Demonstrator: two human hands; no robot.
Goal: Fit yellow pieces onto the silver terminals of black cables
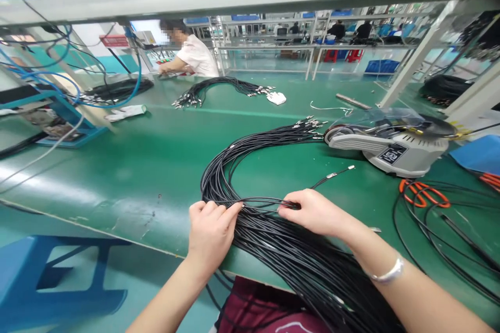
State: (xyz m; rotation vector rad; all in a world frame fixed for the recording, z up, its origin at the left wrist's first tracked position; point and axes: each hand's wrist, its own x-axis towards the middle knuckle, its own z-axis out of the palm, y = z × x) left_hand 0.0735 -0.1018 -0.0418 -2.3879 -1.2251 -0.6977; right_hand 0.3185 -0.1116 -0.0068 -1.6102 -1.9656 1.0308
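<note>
Cable bundle, near desk edge: left hand fingers flat on it, right hand fingers pinching a strand.

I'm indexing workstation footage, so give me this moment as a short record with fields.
Surface: green table
Left hand: palm down, fingers closed on strands of the black cable bundle
Right hand: pinches the same strands; bracelet on the wrist
Bundle: loops across the table, metal-tipped ends near the tape dispenser
Right of hands: orange scissors
Far end: second cable bundle, white glove, seated co-worker
</note>
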